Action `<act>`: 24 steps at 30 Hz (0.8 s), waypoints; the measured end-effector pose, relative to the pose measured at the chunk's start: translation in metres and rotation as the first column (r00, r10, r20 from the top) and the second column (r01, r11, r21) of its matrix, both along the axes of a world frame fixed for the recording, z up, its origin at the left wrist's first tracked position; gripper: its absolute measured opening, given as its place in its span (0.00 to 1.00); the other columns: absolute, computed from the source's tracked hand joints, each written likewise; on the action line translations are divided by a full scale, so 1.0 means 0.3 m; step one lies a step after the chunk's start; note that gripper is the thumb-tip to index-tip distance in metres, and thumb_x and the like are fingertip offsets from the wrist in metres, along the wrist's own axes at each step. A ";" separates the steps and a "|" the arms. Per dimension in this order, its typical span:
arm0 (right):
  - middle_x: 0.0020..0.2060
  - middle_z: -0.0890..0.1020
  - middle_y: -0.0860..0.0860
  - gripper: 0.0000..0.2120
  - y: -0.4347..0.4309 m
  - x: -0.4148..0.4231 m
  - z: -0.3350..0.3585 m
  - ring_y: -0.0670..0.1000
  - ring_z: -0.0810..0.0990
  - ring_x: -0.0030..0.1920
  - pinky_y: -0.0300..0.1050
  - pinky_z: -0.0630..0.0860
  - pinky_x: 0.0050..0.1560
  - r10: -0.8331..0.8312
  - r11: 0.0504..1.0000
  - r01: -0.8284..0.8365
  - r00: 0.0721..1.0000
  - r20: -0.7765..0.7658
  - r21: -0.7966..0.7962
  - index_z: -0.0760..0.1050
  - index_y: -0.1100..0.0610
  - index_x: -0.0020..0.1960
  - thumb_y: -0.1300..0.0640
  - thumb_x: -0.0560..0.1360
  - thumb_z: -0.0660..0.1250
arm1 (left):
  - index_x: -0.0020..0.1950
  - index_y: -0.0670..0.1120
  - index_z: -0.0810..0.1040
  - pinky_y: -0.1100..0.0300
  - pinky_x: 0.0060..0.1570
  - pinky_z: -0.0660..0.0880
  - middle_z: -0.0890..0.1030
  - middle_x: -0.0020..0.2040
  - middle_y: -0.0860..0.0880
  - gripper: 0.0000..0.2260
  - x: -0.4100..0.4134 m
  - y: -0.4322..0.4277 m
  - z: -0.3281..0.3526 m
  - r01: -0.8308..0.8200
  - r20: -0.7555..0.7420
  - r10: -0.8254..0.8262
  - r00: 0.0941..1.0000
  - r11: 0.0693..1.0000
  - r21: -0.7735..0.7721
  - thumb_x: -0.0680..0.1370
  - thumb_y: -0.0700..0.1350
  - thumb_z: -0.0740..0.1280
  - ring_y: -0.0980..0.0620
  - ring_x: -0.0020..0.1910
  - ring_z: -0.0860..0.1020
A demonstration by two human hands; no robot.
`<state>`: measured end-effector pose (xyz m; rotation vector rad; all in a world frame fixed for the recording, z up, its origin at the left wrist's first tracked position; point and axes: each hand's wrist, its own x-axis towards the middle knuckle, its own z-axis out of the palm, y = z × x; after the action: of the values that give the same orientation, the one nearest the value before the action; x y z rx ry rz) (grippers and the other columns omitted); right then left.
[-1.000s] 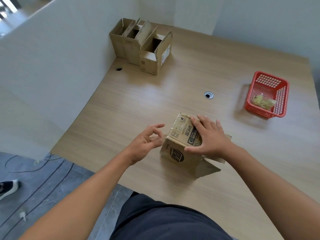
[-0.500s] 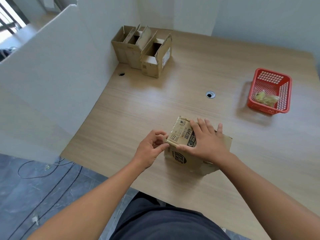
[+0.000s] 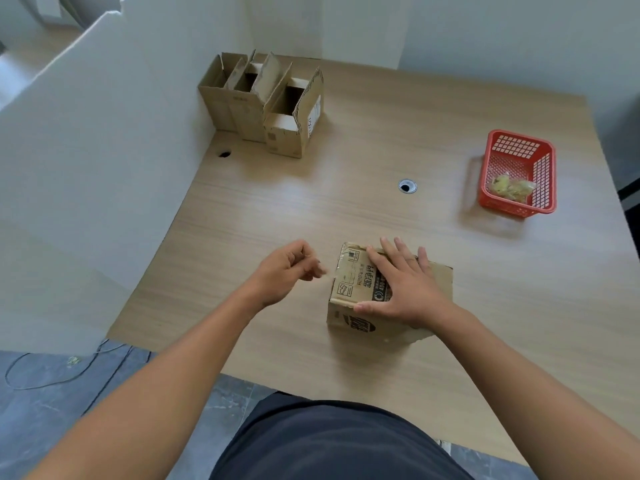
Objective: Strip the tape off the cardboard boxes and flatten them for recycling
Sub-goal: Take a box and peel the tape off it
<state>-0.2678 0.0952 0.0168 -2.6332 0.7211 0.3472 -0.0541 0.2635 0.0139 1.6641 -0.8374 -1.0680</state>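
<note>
Light wood-grain bench (image 3: 346, 209) boxed in by white partition panels (image 3: 104, 150) on the left and at the back, with grey marbled floor (image 3: 41, 427) and some loose cables (image 3: 52, 372) down at the lower left.

The right hand (image 3: 405, 289) is laid flat on top of a small printed cardboard box (image 3: 349, 289). Its fingers are straight and fanned out, pointing away from the person, and the thumb runs along the near top edge. The box sits on the bench close to the near edge, with a flap sticking out past the wrist side.

The left hand (image 3: 287, 268) hovers just left of that box without touching it. Its fingers are curled in with thumb and forefinger tips close together. Honestly can't tell if there's a bit of tape pinched in there or nothing at all.

Far beyond the left hand, tucked into the corner of the partitions, is a cluster of open cardboard boxes (image 3: 266, 105) with their flaps up. Well off beyond and to the right of the right hand there's a red plastic basket (image 3: 544, 178) with a crumpled yellowish wad (image 3: 512, 187) in it, looks like balled-up tape. A round cable grommet (image 3: 407, 186) sits between the basket and the hands.
</note>
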 end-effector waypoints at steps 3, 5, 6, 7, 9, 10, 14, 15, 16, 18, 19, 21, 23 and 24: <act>0.82 0.34 0.44 0.61 0.001 0.007 0.008 0.45 0.26 0.78 0.55 0.24 0.76 0.001 1.000 -0.001 1.000 -0.015 0.004 0.38 0.39 0.82 0.11 0.57 0.47 | 0.55 0.45 0.78 0.52 0.47 0.80 0.81 0.42 0.46 0.07 -0.013 -0.072 0.007 -0.004 0.056 0.003 0.998 1.000 0.027 0.86 0.41 0.60 0.50 0.41 0.79; 0.82 0.34 0.45 0.61 0.007 0.001 0.010 0.45 0.25 0.78 0.56 0.25 0.77 -0.012 1.000 0.013 1.000 -0.027 0.005 0.38 0.39 0.82 0.11 0.57 0.47 | 0.58 0.48 0.77 0.52 0.46 0.80 0.78 0.45 0.46 0.07 -0.061 -0.108 -0.010 -0.037 -0.015 0.038 0.999 0.997 0.066 0.86 0.46 0.59 0.50 0.43 0.77; 0.82 0.34 0.45 0.61 0.012 -0.004 0.011 0.45 0.25 0.78 0.56 0.26 0.77 -0.023 1.000 0.024 0.999 -0.031 0.011 0.38 0.39 0.82 0.11 0.57 0.47 | 0.59 0.49 0.75 0.54 0.45 0.78 0.78 0.48 0.47 0.06 -0.086 -0.116 -0.018 -0.076 -0.112 0.083 0.990 0.995 0.065 0.84 0.49 0.62 0.50 0.44 0.76; 0.82 0.34 0.46 0.61 0.018 -0.007 0.011 0.45 0.25 0.78 0.56 0.26 0.77 -0.036 0.999 0.037 0.999 -0.033 0.019 0.39 0.39 0.83 0.11 0.58 0.47 | 0.60 0.49 0.73 0.56 0.44 0.76 0.77 0.52 0.47 0.10 -0.104 -0.118 -0.025 -0.112 -0.234 0.123 0.964 0.992 0.062 0.82 0.50 0.66 0.50 0.45 0.75; 0.82 0.34 0.46 0.58 0.029 -0.007 0.015 0.45 0.25 0.78 0.56 0.26 0.77 -0.068 0.997 0.069 0.997 -0.039 0.021 0.40 0.39 0.83 0.12 0.60 0.48 | 0.63 0.48 0.71 0.58 0.45 0.74 0.77 0.57 0.46 0.22 -0.115 -0.106 -0.043 -0.152 -0.453 0.158 0.877 0.987 0.051 0.74 0.51 0.75 0.49 0.49 0.76; 0.82 0.34 0.46 0.57 0.033 -0.003 0.019 0.45 0.25 0.78 0.56 0.25 0.77 -0.085 0.996 0.086 0.995 -0.048 0.016 0.40 0.39 0.83 0.13 0.61 0.47 | 0.64 0.47 0.71 0.59 0.46 0.76 0.77 0.58 0.46 0.25 -0.110 -0.094 -0.051 -0.150 -0.493 0.154 0.856 0.987 0.048 0.72 0.49 0.79 0.49 0.52 0.78; 0.81 0.31 0.47 0.56 0.067 0.030 0.033 0.45 0.24 0.76 0.58 0.25 0.76 -0.145 0.989 0.141 0.984 -0.105 -0.046 0.38 0.39 0.82 0.13 0.62 0.44 | 0.56 0.50 0.71 0.50 0.52 0.83 0.76 0.57 0.43 0.17 -0.089 -0.055 -0.067 -0.313 -0.270 0.315 0.910 0.948 0.049 0.75 0.41 0.77 0.43 0.52 0.84; 0.81 0.31 0.47 0.55 0.082 0.038 0.031 0.45 0.24 0.76 0.58 0.26 0.77 -0.161 0.986 0.156 0.982 -0.102 -0.061 0.38 0.39 0.82 0.14 0.63 0.45 | 0.54 0.51 0.71 0.49 0.48 0.84 0.77 0.55 0.44 0.14 -0.086 -0.053 -0.067 -0.367 -0.169 0.365 0.916 0.930 0.020 0.77 0.41 0.75 0.44 0.48 0.85; 0.81 0.32 0.47 0.53 0.097 0.045 0.028 0.46 0.24 0.76 0.58 0.26 0.77 -0.185 0.981 0.178 0.978 -0.093 -0.075 0.39 0.39 0.82 0.15 0.64 0.45 | 0.51 0.51 0.73 0.49 0.45 0.84 0.78 0.52 0.47 0.11 -0.086 -0.053 -0.068 -0.379 -0.049 0.378 0.925 0.925 -0.025 0.78 0.41 0.73 0.46 0.43 0.85; 0.81 0.33 0.47 0.51 0.124 0.051 0.018 0.47 0.25 0.78 0.57 0.26 0.77 -0.242 0.967 0.234 0.968 -0.072 -0.100 0.40 0.39 0.82 0.16 0.65 0.43 | 0.47 0.51 0.77 0.51 0.43 0.83 0.81 0.45 0.52 0.05 -0.092 -0.053 -0.073 -0.298 0.192 0.311 0.931 0.950 -0.095 0.79 0.43 0.71 0.51 0.40 0.84; 0.81 0.33 0.48 0.51 0.135 0.051 0.012 0.47 0.26 0.78 0.56 0.25 0.76 -0.266 0.960 0.259 0.962 -0.060 -0.111 0.40 0.38 0.82 0.17 0.65 0.43 | 0.47 0.51 0.80 0.52 0.44 0.80 0.81 0.44 0.53 0.03 -0.097 -0.049 -0.078 -0.232 0.297 0.257 0.920 0.966 -0.117 0.80 0.44 0.70 0.52 0.41 0.82; 0.82 0.33 0.48 0.50 0.158 0.047 0.001 0.47 0.26 0.79 0.54 0.24 0.76 -0.304 0.946 0.298 0.952 -0.030 -0.132 0.40 0.38 0.82 0.17 0.66 0.42 | 0.49 0.49 0.83 0.54 0.48 0.76 0.81 0.44 0.52 0.05 -0.109 -0.036 -0.090 -0.123 0.432 0.169 0.886 0.983 -0.132 0.82 0.44 0.67 0.53 0.44 0.79; 0.82 0.36 0.48 0.48 0.178 0.044 -0.009 0.47 0.29 0.80 0.53 0.26 0.77 -0.340 0.928 0.335 0.941 -0.003 -0.165 0.41 0.38 0.82 0.17 0.67 0.41 | 0.50 0.48 0.83 0.57 0.50 0.72 0.80 0.47 0.52 0.09 -0.115 -0.022 -0.096 -0.056 0.401 0.086 0.912 0.995 -0.087 0.84 0.47 0.64 0.56 0.49 0.77; 0.83 0.38 0.48 0.48 0.186 0.044 -0.013 0.47 0.31 0.80 0.53 0.27 0.77 -0.354 0.919 0.349 0.935 0.009 -0.181 0.41 0.38 0.82 0.18 0.68 0.40 | 0.50 0.49 0.83 0.59 0.51 0.71 0.79 0.48 0.52 0.11 -0.116 -0.015 -0.094 -0.022 0.348 0.035 0.937 0.999 -0.042 0.85 0.50 0.62 0.60 0.50 0.76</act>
<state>-0.2548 0.1511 0.0129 -2.5927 1.2646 0.2177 -0.0889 0.2591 -0.0141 1.8572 -1.0493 -0.7401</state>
